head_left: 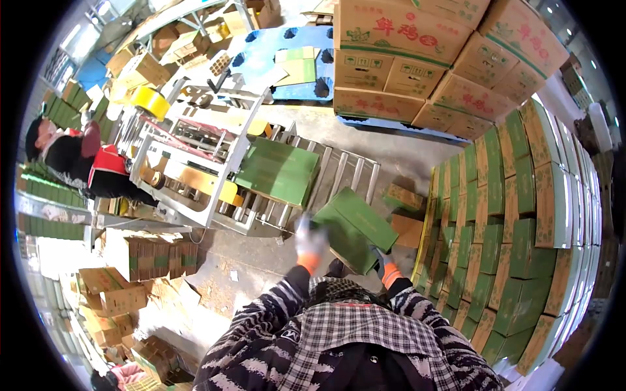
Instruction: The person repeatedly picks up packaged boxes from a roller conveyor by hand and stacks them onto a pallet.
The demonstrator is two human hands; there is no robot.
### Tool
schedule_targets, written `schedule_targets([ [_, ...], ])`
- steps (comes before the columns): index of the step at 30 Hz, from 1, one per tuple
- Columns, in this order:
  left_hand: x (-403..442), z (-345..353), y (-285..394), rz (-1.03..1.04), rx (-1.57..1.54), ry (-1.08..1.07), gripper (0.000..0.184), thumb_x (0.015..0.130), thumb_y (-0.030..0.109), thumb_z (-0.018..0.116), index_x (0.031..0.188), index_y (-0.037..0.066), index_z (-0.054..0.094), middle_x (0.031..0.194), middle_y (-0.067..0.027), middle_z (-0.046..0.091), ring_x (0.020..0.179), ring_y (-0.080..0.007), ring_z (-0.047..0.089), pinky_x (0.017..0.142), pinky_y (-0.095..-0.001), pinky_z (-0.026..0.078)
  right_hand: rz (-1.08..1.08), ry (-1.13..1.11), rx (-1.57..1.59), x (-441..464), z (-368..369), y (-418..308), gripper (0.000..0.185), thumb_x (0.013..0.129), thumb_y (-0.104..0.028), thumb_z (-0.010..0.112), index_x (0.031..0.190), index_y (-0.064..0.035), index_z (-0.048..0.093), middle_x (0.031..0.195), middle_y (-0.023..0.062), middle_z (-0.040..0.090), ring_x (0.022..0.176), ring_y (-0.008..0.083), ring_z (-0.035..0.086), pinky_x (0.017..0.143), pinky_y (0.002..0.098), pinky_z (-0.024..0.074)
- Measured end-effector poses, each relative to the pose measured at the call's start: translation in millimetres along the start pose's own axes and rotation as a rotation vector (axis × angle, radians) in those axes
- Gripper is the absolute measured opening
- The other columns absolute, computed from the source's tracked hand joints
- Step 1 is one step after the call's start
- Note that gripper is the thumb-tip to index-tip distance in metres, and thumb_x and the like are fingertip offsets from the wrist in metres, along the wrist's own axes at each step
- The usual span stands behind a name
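A green box (357, 225), tilted, is held in front of my body, off the end of the roller conveyor (355, 176). My right hand (385, 262), in a grey glove with an orange cuff, grips its lower right corner. At its left side is my left hand (309, 242), gloved and smeared by motion, so its fingers cannot be made out. Another green box (279, 171) lies on the rollers, just past the white-framed machine (225, 163).
Stacked green and brown boxes (515, 247) rise at the right. Brown cartons (398, 39) stand on a blue pallet ahead. A person (98, 163) is beyond the machine at the left. Flattened cardboard (153, 254) and loose cartons (111, 293) lie at the lower left.
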State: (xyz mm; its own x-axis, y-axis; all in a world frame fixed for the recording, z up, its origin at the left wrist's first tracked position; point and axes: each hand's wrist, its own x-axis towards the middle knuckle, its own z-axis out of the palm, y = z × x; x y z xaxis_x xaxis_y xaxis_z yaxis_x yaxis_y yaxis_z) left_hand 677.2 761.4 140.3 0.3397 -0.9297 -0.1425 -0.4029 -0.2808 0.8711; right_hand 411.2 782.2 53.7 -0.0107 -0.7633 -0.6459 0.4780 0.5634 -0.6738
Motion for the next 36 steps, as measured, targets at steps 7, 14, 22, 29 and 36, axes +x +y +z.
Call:
schedule_targets([
  [7, 137.6, -46.6, -38.3, -0.649, -1.18, -0.096, 0.057, 0.083, 0.051, 0.059, 0.125, 0.013, 0.053, 0.124, -0.0002, 0.055, 0.112, -0.02, 0.049, 0.098, -0.037, 0.032, -0.072, 0.061, 0.062, -47.4, 1.8, -58.0, 0.031, 0.086, -0.01, 0.061, 0.114, 0.0015, 0.058, 0.109, 0.0049, 0.062, 0.097, 0.0162, 0.06, 0.085, 0.0281, 0.048],
  [14, 106.7, -34.0, 5.4, -0.63, -1.273, -0.087, 0.043, 0.081, 0.035, 0.068, 0.118, 0.015, 0.059, 0.114, -0.004, 0.059, 0.103, -0.0231, 0.056, 0.083, -0.0405, 0.05, -0.259, 0.231, 0.067, -128.5, -12.9, -134.1, 0.042, 0.075, 0.004, 0.068, 0.114, -0.0015, 0.057, 0.098, 0.0068, 0.064, 0.081, 0.017, 0.063, 0.069, 0.0292, 0.0535],
  [22, -2.4, 13.9, 113.5, -0.564, -1.196, -0.505, 0.051, 0.09, 0.041, 0.055, 0.129, 0.01, 0.046, 0.123, -0.0072, 0.053, 0.113, -0.0223, 0.051, 0.095, -0.0368, 0.043, -0.57, 0.337, 0.116, -264.5, -43.2, -185.3, 0.075, 0.07, 0.001, 0.073, 0.136, -0.0033, 0.036, 0.118, 0.0109, 0.055, 0.093, 0.0192, 0.059, 0.081, 0.0324, 0.0511],
  [29, -103.7, 75.2, 263.3, -0.251, -1.041, -1.033, 0.048, 0.095, 0.042, 0.044, 0.127, 0.007, 0.046, 0.121, -0.0074, 0.053, 0.11, -0.0205, 0.052, 0.095, -0.0337, 0.041, -0.865, 0.593, 0.296, -436.1, -106.5, -184.3, 0.067, 0.071, 0.004, 0.066, 0.132, -0.0038, 0.039, 0.118, 0.0072, 0.053, 0.104, 0.0168, 0.053, 0.086, 0.03, 0.0473],
  [36, -226.1, 199.5, 379.4, 0.16, -0.825, -1.235, 0.047, 0.094, 0.024, 0.05, 0.134, 0.004, 0.04, 0.13, -0.0073, 0.049, 0.117, -0.0194, 0.049, 0.097, -0.0358, 0.04, -1.125, 0.786, 0.504, -541.3, -199.7, -179.5, 0.035, 0.09, -0.02, 0.053, 0.12, -0.0023, 0.053, 0.109, 0.0074, 0.059, 0.099, 0.018, 0.057, 0.085, 0.0314, 0.0472],
])
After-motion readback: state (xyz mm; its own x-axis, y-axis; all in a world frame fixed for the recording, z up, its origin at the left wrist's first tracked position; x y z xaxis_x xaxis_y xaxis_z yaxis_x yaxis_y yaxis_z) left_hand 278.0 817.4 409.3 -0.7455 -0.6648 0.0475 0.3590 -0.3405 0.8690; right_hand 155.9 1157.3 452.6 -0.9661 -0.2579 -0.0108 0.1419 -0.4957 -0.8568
